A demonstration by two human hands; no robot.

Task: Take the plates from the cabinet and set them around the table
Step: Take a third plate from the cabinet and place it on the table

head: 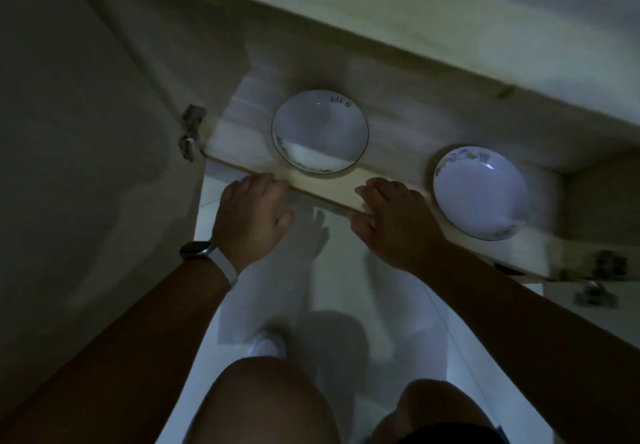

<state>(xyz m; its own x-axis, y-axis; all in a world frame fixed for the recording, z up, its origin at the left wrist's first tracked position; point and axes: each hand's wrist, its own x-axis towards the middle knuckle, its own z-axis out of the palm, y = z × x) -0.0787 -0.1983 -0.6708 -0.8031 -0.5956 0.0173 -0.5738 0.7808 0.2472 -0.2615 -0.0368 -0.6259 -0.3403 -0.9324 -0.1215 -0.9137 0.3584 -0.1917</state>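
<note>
Hands open, empty: left hand [254,216] & right hand [394,221] at shelf edge [325,194], plates [320,131] just beyond.

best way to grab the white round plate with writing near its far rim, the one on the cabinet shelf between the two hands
Grip the near rim of the white round plate with writing, coming from the open front of the cabinet shelf. It lies flat and its near edge appears to reach the shelf's front lip, so fingers may slip under there, thumb on top. The left hand and right hand flank it, both empty.

Two white plates lie flat on the cabinet [332,194] shelf. The left plate [319,131] bears dark lettering. The right plate [479,192] has blue rim markings.
</note>
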